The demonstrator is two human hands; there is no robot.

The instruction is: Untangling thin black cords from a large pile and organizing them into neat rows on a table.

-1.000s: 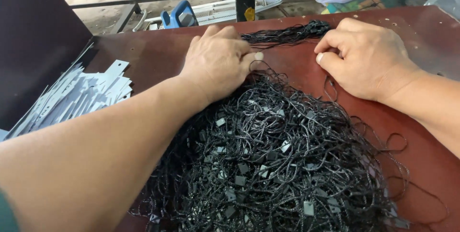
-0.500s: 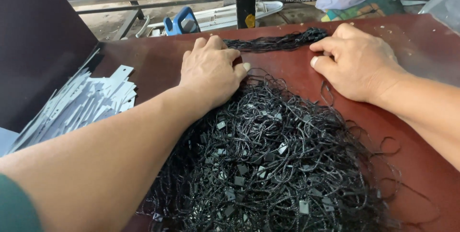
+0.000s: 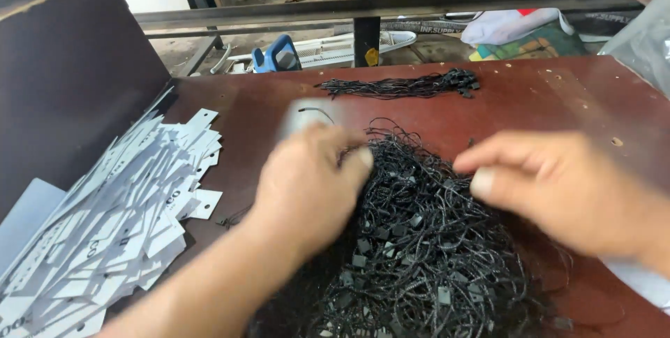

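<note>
Both hands sit on the black tag-string pile (image 3: 426, 254): left hand (image 3: 310, 184) curled, maybe pinching a blurry white tag (image 3: 307, 114), right hand (image 3: 558, 191) loosely bent, grip unclear.

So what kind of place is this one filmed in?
Probably a small workshop or packing bench: a brown worktable holds a heap of black tag strings and a pile of white paper hang tags, with metal framing behind.

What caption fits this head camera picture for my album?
Two hands, left hand and right hand, over tangled black cords beside white tags.
</note>
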